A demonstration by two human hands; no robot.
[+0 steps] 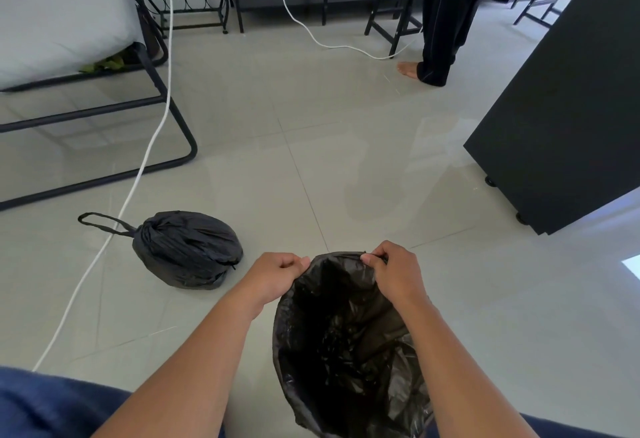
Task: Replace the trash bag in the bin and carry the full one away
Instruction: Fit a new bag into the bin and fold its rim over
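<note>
A fresh black trash bag [343, 340] hangs open below me, its mouth spread wide; the bin under it is hidden by the plastic. My left hand [277, 273] pinches the far rim of this bag on the left. My right hand [394, 273] pinches the same far rim on the right. The full black trash bag [188, 252], tied shut with a loop handle pointing left, lies on the tile floor to the left of my hands, apart from them.
A white cable [138, 174] runs across the floor just left of the full bag. A black metal chair frame [173, 115] stands at the left, a black cabinet [561, 118] at the right. Another person's leg and bare foot [412, 70] are ahead, near black stools.
</note>
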